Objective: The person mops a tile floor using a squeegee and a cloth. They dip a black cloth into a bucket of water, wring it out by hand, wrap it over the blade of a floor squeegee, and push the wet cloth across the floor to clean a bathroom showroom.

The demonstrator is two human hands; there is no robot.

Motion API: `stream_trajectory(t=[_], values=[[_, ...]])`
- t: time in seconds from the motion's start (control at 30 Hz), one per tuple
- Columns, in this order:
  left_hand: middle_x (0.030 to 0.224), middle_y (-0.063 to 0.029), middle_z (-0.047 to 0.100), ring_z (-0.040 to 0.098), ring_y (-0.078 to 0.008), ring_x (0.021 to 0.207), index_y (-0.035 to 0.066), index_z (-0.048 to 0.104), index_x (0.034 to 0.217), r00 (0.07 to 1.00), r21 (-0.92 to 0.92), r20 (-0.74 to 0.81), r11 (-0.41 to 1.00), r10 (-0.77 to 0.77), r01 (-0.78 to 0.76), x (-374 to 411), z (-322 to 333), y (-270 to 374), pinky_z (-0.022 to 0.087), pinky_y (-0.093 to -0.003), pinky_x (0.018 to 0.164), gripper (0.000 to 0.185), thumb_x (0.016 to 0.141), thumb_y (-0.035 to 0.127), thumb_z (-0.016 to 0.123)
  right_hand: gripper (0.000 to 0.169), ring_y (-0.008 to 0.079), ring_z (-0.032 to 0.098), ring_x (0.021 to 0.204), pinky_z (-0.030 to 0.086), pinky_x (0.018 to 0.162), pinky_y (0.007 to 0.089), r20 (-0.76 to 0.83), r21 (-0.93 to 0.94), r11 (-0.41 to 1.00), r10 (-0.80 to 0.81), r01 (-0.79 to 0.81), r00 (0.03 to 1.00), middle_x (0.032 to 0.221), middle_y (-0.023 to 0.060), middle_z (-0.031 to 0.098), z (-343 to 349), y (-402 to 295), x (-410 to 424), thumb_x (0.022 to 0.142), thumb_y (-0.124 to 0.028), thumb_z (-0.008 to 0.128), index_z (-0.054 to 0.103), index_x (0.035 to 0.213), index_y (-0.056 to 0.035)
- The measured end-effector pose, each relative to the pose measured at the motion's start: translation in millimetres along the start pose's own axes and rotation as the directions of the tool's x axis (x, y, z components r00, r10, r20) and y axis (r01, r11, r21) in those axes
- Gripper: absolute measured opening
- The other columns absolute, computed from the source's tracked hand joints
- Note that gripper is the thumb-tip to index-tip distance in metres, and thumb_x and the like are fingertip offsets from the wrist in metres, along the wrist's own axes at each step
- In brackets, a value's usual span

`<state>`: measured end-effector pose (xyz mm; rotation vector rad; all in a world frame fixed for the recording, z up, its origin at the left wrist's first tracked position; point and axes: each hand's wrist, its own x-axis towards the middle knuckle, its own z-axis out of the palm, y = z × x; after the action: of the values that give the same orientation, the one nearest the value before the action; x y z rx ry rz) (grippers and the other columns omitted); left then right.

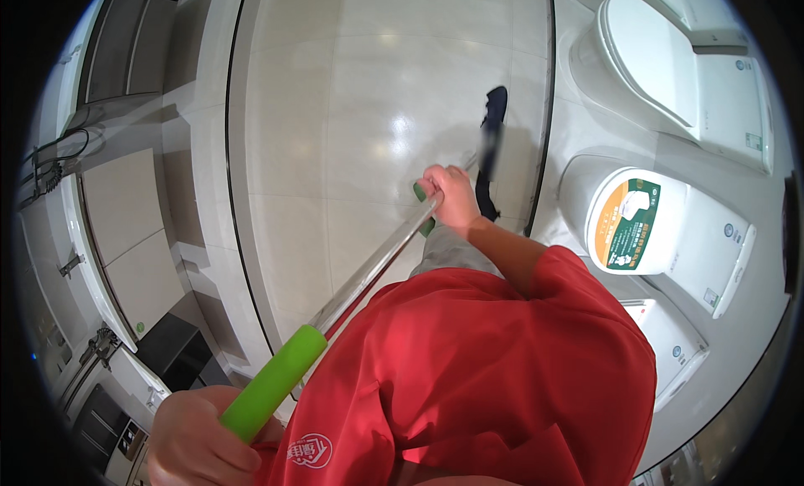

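My left hand (204, 436), at the lower left, is closed around the bright green grip of a shiny metal pole (377, 253). The pole slants up and right across the front of my red shirt. Further along it, my right hand (449, 194) is closed around the pole, with darker green parts (427, 226) showing beside the fingers. Beyond that hand the pole runs towards a long, narrow dark item (496, 106) on the floor. Its middle is blurred, and I cannot tell whether it is a mop head or footwear.
Pale glossy tiles (389, 109) cover the floor between two dark edge strips. On the right, white toilets (650, 59) stand on a light platform, one with a printed lid sticker (628, 225). Washbasin cabinets (135, 216) and a black cabinet (179, 351) line the left side.
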<state>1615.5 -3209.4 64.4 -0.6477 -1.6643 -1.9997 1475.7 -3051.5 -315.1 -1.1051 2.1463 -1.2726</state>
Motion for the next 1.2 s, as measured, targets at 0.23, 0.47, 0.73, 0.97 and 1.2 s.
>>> stream_trajectory(t=[0.23, 0.47, 0.73, 0.97, 1.2], values=[[0.047, -0.0005, 0.043, 0.047, -0.0139, 0.04, 0.002, 0.064, 0.071, 0.967, 0.303, 0.13, 0.937, -0.221, 0.174, -34, -47, -48, 0.041, -0.0256, 0.045, 0.003, 0.07, 0.002, 0.067, 0.014, 0.0349, 0.05, 0.064, 0.043, 0.07, 0.039, -0.156, -0.038, 0.99, -0.139, 0.135, 0.978, 0.066, 0.0105, 0.055, 44, 80, 184, 0.079, -0.009, 0.061, 0.049, 0.072, -0.0059], [0.05, 0.0016, 0.04, 0.041, -0.013, 0.046, 0.01, 0.049, 0.066, 0.775, 0.563, -0.613, 0.603, -0.155, 0.566, -89, 14, -27, 0.037, -0.0277, 0.048, 0.023, 0.087, 0.017, 0.057, 0.015, 0.0315, 0.057, 0.072, 0.045, 0.058, 0.0388, 0.152, -0.171, 0.955, -0.217, 0.242, 0.964, 0.07, 0.0131, 0.059, 104, 47, 203, 0.07, -0.002, 0.065, 0.05, 0.07, -0.0038], [0.042, 0.006, 0.033, 0.029, -0.0067, 0.039, 0.007, 0.049, 0.086, 0.668, 0.579, -0.715, 0.709, 0.205, 0.402, -170, 53, 108, 0.031, -0.0225, 0.05, 0.01, 0.085, 0.01, 0.039, 0.01, 0.0301, 0.058, 0.076, 0.044, 0.074, 0.039, 0.478, -0.042, 0.945, -0.267, 0.325, 0.837, 0.07, 0.0079, 0.061, 164, -43, 49, 0.07, -0.016, 0.063, 0.056, 0.074, -0.0099], [0.04, 0.0041, 0.029, 0.024, -0.0062, 0.037, 0.006, 0.047, 0.081, 0.546, 0.581, -0.767, 0.726, 0.337, 0.368, -281, 131, 225, 0.028, -0.0208, 0.049, 0.007, 0.084, 0.009, 0.041, 0.008, 0.0329, 0.058, 0.068, 0.045, 0.063, 0.0426, 0.6, 0.044, 0.954, -0.263, 0.297, 0.756, 0.067, 0.0099, 0.06, 231, -109, -149, 0.071, -0.016, 0.06, 0.055, 0.075, -0.0104], [0.041, 0.0041, 0.022, 0.02, -0.0071, 0.038, 0.008, 0.044, 0.073, 0.311, 0.611, -0.783, 0.573, 0.539, 0.546, -346, 204, 314, 0.027, -0.0231, 0.051, 0.021, 0.093, 0.013, 0.04, 0.011, 0.0349, 0.057, 0.077, 0.043, 0.064, 0.0448, 0.871, 0.13, 0.981, -0.184, 0.146, 0.456, 0.077, 0.0135, 0.061, 272, -184, -312, 0.076, -0.017, 0.057, 0.056, 0.084, -0.0086]])
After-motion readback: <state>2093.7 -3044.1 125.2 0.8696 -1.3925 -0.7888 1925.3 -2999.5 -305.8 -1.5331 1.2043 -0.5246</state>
